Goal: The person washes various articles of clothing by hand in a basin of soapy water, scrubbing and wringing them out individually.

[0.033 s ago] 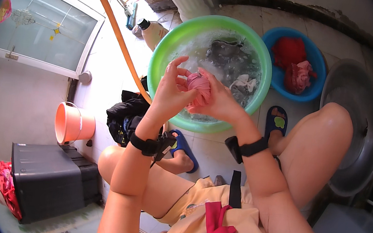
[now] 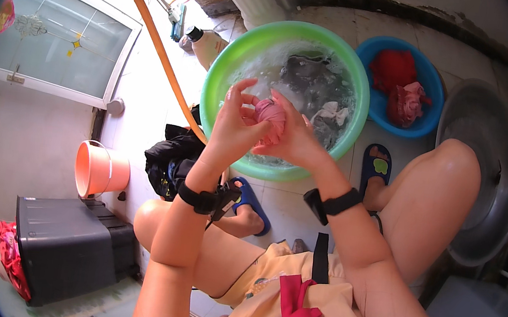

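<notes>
A wadded pink cloth (image 2: 270,121) is bunched between my two hands, over the near side of the green basin (image 2: 208,98). My left hand (image 2: 235,121) presses on it from the left, its thumb across the cloth and its index finger raised. From the right, my right hand (image 2: 298,137) cups the bundle with its palm and fingers. Soapy water fills the basin below. In it lie a dark garment (image 2: 307,69) and a whitish bow-like piece of cloth (image 2: 331,114).
A blue basin (image 2: 426,127) at the right holds red and pink clothes. Farther right leans a large metal basin (image 2: 481,240). At the left are black clothes (image 2: 167,157), a peach bucket (image 2: 93,169) and a dark grey bin (image 2: 59,248). A bottle (image 2: 208,46) stands behind the green basin; an orange hose (image 2: 159,47) hangs nearby.
</notes>
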The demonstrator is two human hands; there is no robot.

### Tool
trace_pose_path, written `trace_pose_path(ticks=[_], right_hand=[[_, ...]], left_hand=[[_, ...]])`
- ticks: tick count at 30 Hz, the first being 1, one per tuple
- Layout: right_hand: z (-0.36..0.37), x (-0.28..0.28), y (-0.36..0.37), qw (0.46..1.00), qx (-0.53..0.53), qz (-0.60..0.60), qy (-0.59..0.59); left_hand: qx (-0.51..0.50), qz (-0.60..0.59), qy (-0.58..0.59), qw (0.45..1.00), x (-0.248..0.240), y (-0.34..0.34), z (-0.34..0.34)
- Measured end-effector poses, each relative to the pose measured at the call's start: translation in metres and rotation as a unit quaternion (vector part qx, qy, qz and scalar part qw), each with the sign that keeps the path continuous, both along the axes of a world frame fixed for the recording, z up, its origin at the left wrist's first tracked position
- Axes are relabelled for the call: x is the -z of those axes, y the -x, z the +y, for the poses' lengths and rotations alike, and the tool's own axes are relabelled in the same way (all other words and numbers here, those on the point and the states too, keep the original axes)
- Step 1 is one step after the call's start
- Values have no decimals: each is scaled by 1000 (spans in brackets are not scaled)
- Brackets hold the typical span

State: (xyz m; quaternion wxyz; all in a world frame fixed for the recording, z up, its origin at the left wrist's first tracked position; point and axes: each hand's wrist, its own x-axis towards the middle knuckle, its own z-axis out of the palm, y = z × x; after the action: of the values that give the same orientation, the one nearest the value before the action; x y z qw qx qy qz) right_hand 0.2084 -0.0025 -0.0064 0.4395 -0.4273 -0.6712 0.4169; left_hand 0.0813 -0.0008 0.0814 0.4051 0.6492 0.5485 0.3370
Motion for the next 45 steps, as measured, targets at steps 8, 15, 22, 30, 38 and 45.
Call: trace_pose_path(ticks=[8, 15, 22, 30, 38, 45], right_hand=[[-1, 25, 21, 986, 124, 88, 61], [4, 41, 13, 897, 40, 362, 251], [13, 13, -8, 965, -124, 121, 198], [13, 11, -3, 961, 28, -266, -65], [10, 25, 2, 935, 114, -274, -193], [16, 22, -2, 949, 156, -108, -253]], left_hand=[[-50, -172, 26, 983, 25, -8, 1], [167, 494, -342, 782, 20, -15, -1], [295, 537, -405, 678, 10, 0, 31], [267, 592, -95, 754, 27, -3, 31], [92, 128, 282, 946, 53, 10, 17], [27, -235, 515, 824, 25, 3, -5]])
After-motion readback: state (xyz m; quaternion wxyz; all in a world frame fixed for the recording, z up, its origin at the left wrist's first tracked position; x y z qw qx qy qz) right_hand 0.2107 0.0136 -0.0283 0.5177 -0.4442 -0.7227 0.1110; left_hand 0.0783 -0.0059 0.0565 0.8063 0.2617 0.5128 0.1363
